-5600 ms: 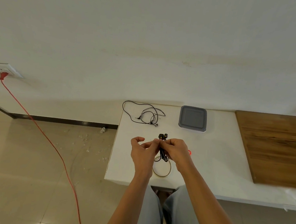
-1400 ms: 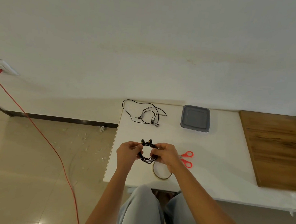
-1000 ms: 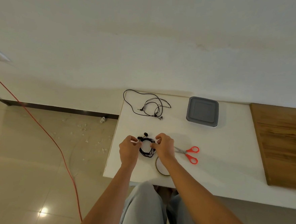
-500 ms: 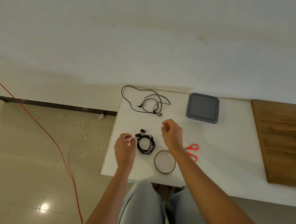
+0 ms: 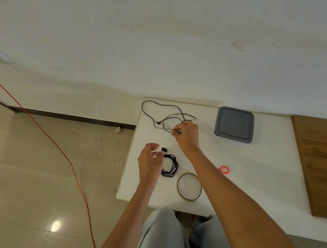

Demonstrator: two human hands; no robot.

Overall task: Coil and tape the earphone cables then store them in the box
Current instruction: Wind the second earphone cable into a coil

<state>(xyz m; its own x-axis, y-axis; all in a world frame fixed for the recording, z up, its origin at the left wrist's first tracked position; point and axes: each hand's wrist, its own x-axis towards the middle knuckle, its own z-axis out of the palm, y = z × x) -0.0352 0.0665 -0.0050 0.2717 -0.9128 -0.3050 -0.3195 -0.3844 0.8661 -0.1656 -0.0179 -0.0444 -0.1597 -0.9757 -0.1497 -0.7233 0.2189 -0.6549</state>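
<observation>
A coiled black earphone cable (image 5: 170,166) lies on the white table (image 5: 252,168) near its left edge. My left hand (image 5: 150,159) hovers just left of the coil, fingers loosely curled, holding nothing I can make out. A second, loose black earphone cable (image 5: 159,112) sprawls at the table's far left corner. My right hand (image 5: 187,134) reaches over it and pinches its tangled end. A grey lidded box (image 5: 234,125) stands to the right of that cable. A tape roll (image 5: 189,186) lies beside the coil.
Red scissor handles (image 5: 224,169) show past my right forearm. A wooden board (image 5: 320,164) covers the table's right side. A red cord (image 5: 42,131) runs across the tiled floor on the left. My knees are under the table's near edge.
Both hands let go of the coiled cable, which now rests on the table. My right hand has moved away to the loose cable at the back and closed on it.
</observation>
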